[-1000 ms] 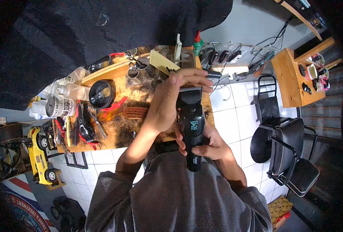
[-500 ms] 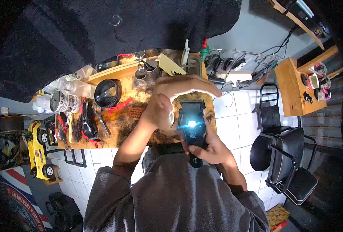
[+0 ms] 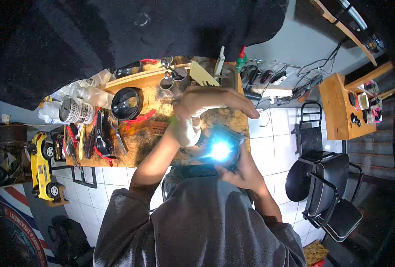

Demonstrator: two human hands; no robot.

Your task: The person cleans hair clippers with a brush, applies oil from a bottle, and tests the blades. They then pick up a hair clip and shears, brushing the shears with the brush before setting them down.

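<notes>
My right hand is wrapped round a dark hair clipper, held in front of my chest. A bright light glares off the clipper and hides most of its body; its blade end points away from me, tilted. My left hand is raised just beyond the clipper, fingers stretched out and arched to the right, thumb apart, holding nothing. Both hands are above the near side of a worn wooden table.
Scissors, another clipper, a black bowl and a labelled tin are on the table's left. A wire rack with devices is at the back right. Black chairs stand right. A yellow toy car is left.
The clipper has tilted, its blade end turning down to the right, and glare now covers its face. My left hand stays arched, its fingertips slightly lower.
</notes>
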